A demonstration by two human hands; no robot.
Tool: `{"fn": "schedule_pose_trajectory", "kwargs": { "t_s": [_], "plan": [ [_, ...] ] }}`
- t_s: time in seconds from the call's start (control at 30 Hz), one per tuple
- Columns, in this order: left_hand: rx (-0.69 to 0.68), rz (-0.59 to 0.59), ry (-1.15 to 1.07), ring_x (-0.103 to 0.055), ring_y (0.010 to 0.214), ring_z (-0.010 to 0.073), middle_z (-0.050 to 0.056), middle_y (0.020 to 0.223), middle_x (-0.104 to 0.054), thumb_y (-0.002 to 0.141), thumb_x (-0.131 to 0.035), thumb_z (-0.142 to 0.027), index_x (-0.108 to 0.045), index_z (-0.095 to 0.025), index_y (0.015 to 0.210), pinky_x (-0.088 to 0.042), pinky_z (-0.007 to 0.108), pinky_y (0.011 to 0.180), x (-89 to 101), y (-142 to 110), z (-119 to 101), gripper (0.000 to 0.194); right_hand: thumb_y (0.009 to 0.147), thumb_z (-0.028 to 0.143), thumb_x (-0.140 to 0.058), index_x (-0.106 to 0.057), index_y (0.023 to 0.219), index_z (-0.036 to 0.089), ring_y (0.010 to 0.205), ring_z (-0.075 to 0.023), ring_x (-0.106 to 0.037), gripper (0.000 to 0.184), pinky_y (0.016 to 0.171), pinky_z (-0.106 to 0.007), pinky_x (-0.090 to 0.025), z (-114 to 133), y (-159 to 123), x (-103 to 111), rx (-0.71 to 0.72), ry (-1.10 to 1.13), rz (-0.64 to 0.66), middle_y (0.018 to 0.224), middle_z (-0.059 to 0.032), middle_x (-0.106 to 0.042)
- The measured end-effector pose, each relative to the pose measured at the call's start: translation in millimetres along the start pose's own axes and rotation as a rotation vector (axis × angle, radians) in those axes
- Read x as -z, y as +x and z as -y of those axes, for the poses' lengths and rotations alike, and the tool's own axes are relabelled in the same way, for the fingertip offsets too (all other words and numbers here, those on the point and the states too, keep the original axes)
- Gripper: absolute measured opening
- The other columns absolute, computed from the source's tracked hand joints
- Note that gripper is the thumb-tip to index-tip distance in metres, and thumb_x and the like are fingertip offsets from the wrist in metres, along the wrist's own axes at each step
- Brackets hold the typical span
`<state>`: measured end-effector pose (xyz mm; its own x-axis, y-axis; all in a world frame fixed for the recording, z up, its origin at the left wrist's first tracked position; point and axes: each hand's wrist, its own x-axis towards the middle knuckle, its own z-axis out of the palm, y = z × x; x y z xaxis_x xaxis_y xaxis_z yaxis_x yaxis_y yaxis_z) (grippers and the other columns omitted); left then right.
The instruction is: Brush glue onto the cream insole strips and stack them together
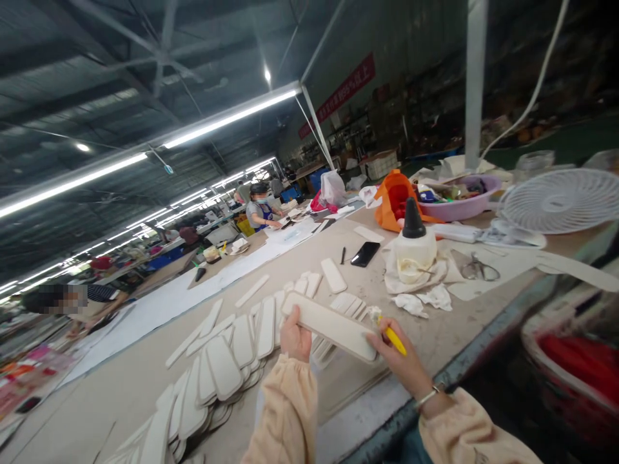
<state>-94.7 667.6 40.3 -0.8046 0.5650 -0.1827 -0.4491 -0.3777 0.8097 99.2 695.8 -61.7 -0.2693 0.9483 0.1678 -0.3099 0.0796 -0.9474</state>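
Note:
A cream, round-ended oblong panel point(329, 325) is held up over the table, slanting down to the right. My left hand point(294, 336) is closed on its left end, thumb on the upper face. My right hand point(405, 361) is closed round a yellow-handled brush point(395, 339) whose whitish, clotted head points up and left. The fingertips of that hand also touch the panel's right end. Many similar panels point(222, 362) lie overlapping in rows to the left. Another group of panels point(345, 306) lies partly hidden behind the held one.
A white glue bottle point(416, 251) with a black cone top stands on cloth. Nearby are a black phone point(365, 254), crumpled tissues point(435, 298), an orange bag point(394, 200), a purple basin point(459, 203) and a white fan point(561, 201). Co-workers point(261, 209) work at tables further off.

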Motion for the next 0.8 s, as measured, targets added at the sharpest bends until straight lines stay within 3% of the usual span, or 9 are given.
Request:
{"fn": "schedule_pose_trajectory", "kwargs": {
  "t_s": [0.13,0.47,0.67,0.8],
  "plan": [
    [0.012,-0.001,-0.026,-0.06,0.114,0.0222,0.012,0.109,-0.068,0.089,-0.053,-0.016,-0.064,-0.013,0.095,-0.055,0.03,0.09,0.5,-2.2,-1.9,0.013,0.073,0.047,-0.069,-0.042,0.08,0.023,0.058,-0.0123,-0.038,0.037,0.054,-0.025,-0.034,-0.6,0.9,-0.4,-0.002,-0.013,-0.03,0.065,0.0065,-0.036],
    [0.093,0.006,-0.027,-0.058,0.116,0.0211,0.012,0.111,-0.068,0.092,-0.049,-0.017,-0.064,-0.015,0.099,-0.055,0.028,0.088,7.1,-1.1,-1.1,0.017,0.075,0.046,-0.068,-0.04,0.079,0.024,0.058,-0.0139,-0.04,0.036,0.055,-0.027,-0.036,5.2,-2.4,-0.7,0.012,-0.084,-0.076,0.064,0.0058,-0.037],
    [0.149,0.075,0.012,-0.066,0.098,0.0165,0.006,0.103,-0.07,0.087,-0.049,-0.001,-0.062,-0.018,0.105,-0.057,0.026,0.082,18.2,-12.8,13.4,0.028,0.079,0.045,-0.064,-0.039,0.079,0.024,0.058,-0.0138,-0.039,0.032,0.055,-0.026,-0.035,3.8,-3.4,-2.8,0.037,-0.124,-0.079,0.065,0.006,-0.035],
    [0.178,0.053,0.019,-0.068,0.089,0.0145,0.006,0.095,-0.071,0.087,-0.047,0.002,-0.06,-0.017,0.108,-0.057,0.025,0.081,25.1,-13.3,21.1,0.032,0.081,0.046,-0.062,-0.04,0.081,0.024,0.057,-0.0141,-0.039,0.031,0.054,-0.026,-0.035,-1.2,-3.3,-2.7,0.039,-0.148,-0.09,0.064,0.0059,-0.036]
  ]
}}
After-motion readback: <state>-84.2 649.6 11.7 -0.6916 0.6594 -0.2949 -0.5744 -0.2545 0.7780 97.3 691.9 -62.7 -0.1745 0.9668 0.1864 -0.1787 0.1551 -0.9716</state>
